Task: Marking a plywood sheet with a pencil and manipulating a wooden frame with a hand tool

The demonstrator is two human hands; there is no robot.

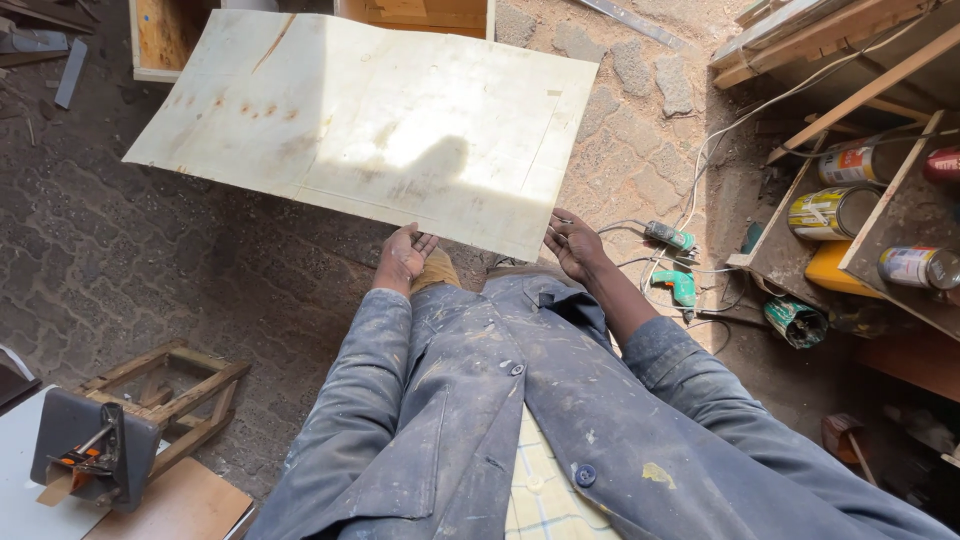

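Observation:
I hold a large thin sheet of pale plywood (370,120) flat in front of me, above the paved ground. My left hand (402,256) supports its near edge from below, palm up, left of centre. My right hand (574,244) supports the same edge near the right corner, fingers under the sheet. The sheet has brown stains on its left part and faint pencil lines. My shadow falls across its middle. I wear a paint-spattered blue jacket.
Wooden crates (165,35) stand beyond the sheet. To the right are wooden shelves (890,210) with paint cans (830,212), cables and green power tools (680,287) on the ground. A small wooden frame (170,395) and a grey tool (95,450) on a white bench sit lower left.

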